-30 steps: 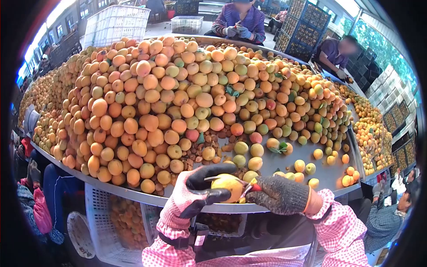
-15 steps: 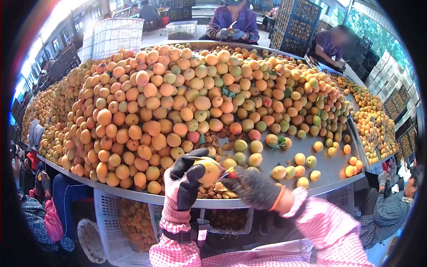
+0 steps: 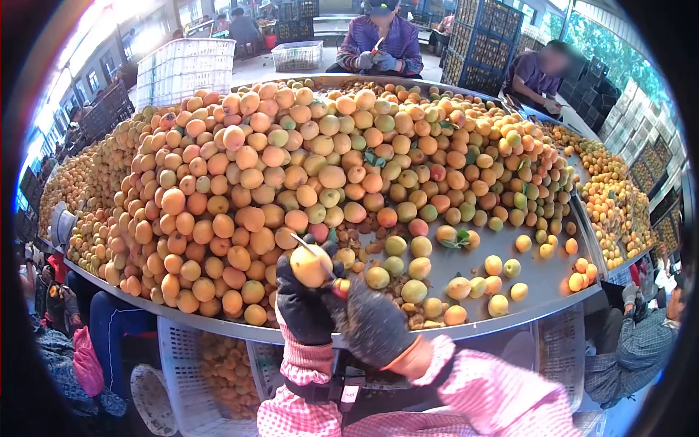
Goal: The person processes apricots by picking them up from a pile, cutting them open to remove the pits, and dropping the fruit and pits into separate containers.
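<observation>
My left hand [image 3: 304,312], in a black glove, is closed around a yellow-orange apricot [image 3: 311,266] above the table's near edge. My right hand [image 3: 375,324], in a dark, worn glove, grips a small knife [image 3: 340,288] with a red handle. Its thin metal blade runs behind or across the apricot, and the tip shows at the fruit's upper left. Both hands are close together; the right fingers are partly smeared by motion. A large heap of apricots [image 3: 331,176] rises just beyond my hands. Loose apricots [image 3: 415,291] lie to the right of them.
A metal table [image 3: 480,295] with a raised rim carries the heap. Beneath its near edge stand white crates [image 3: 182,364], one holding fruit. A person [image 3: 378,44] works across the table, another [image 3: 539,73] at the far right. Stacked dark crates [image 3: 480,44] stand behind.
The apricot and my left hand have shifted left and slightly up. My right hand has moved left and down, closer to my left hand, and the blade lies at a different angle.
</observation>
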The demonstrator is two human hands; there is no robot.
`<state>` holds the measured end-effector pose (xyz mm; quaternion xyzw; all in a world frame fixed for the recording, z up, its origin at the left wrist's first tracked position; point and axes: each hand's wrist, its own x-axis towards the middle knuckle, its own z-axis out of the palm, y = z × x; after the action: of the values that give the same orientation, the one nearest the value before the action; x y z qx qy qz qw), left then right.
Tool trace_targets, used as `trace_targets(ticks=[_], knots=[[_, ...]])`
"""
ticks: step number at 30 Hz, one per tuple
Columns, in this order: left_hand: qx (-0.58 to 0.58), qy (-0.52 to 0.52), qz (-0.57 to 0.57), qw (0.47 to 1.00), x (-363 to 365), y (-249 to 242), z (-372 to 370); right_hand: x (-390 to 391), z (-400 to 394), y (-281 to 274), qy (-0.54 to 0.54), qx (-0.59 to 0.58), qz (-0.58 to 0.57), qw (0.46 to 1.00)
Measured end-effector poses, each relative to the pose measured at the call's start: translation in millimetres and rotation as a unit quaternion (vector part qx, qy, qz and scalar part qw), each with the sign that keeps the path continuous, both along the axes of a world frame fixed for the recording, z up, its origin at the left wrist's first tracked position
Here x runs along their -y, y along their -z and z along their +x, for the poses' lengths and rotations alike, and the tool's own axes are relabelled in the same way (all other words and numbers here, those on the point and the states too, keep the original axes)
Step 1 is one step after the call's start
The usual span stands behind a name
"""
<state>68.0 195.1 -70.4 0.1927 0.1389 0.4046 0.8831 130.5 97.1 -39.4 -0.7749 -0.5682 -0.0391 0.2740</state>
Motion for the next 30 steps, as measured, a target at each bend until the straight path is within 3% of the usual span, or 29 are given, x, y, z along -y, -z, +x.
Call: trace_targets(ticks=[2,3,4,5,6,7,8,9,10,11,12,13,14,15,16,17,18,19,20,22,24,26,27,28,30], knots=[[-0.064,-0.035,0.073,0.995,-3,-2,-2,0,-6,-7,0.044,-0.117,-0.014,0.992],[0.008,-0.004,0.022,1.0,0,-14,-6,0,5,-9,-0.025,-0.096,-0.049,0.994],[0.001,-0.001,0.022,1.0,-1,-7,-12,3,25,-15,-0.093,-0.072,-0.081,0.99],[-0.26,-0.146,0.378,0.876,-2,5,-18,4,42,-26,-0.166,0.056,-0.076,0.982],[-0.457,-0.261,0.647,0.551,-4,6,-18,4,51,-33,-0.164,0.058,-0.074,0.982],[-0.455,-0.263,0.647,0.553,-2,6,-16,4,58,-37,-0.186,0.015,-0.098,0.977],[-0.364,-0.222,0.526,0.736,4,-3,-11,4,59,-40,-0.208,-0.028,-0.123,0.97],[-0.252,-0.169,0.374,0.876,9,-13,-7,3,42,-36,-0.095,-0.095,-0.123,0.983],[-0.124,-0.109,0.2,0.966,11,-20,-5,0,20,-21,-0.098,-0.092,-0.126,0.983],[-0.009,-0.021,0.078,0.997,5,-24,-10,-3,-2,-3,-0.029,-0.098,-0.06,0.993],[-0.008,-0.025,0.076,0.997,3,-25,-11,-6,-13,10,0.039,-0.104,0.007,0.994],[-0.018,-0.028,0.068,0.997,2,-25,-12,-6,-20,3,0.054,-0.171,0.003,0.984],[-0.03,-0.027,0.061,0.997,1,-24,-14,-5,-19,-1,0.055,-0.174,0.003,0.983],[-0.072,-0.052,0.154,0.984,-5,-12,-16,-4,-12,-7,0.034,-0.181,-0.018,0.983],[-0.074,-0.046,0.153,0.984,-6,-6,-23,-2,-3,-14,0.016,-0.188,-0.038,0.981],[-0.191,-0.124,0.374,0.899,-6,-5,-27,4,9,-23,-0.008,-0.168,-0.08,0.983],[-0.291,-0.2,0.567,0.744,-5,-13,-26,7,19,-32,-0.005,-0.165,-0.079,0.983],[-0.244,-0.108,0.426,0.865,-1,-25,-30,9,24,-40,-0.041,-0.112,-0.111,0.987],[-0.245,-0.11,0.425,0.864,-3,-27,-30,10,23,-48,-0.079,-0.06,-0.143,0.985],[-0.184,0.005,0.174,0.967,-8,-29,-34,12,12,-60,-0.042,-0.017,-0.176,0.983],[-0.184,-0.029,0.201,0.962,0,-44,-34,10,15,-53,-0.134,0.039,-0.036,0.99],[-0.209,-0.091,0.309,0.923,0,-45,-35,11,14,-52,-0.096,-0.023,-0.006,0.995],[-0.161,-0.063,0.249,0.953,0,-47,-37,14,14,-50,-0.08,-0.028,-0.011,0.996],[-0.041,-0.028,0.153,0.987,2,-50,-39,18,15,-50,-0.062,-0.033,-0.015,0.997],[-0.058,-0.029,0.187,0.98,-4,-49,-39,23,18,-55,-0.071,-0.039,-0.013,0.997]])
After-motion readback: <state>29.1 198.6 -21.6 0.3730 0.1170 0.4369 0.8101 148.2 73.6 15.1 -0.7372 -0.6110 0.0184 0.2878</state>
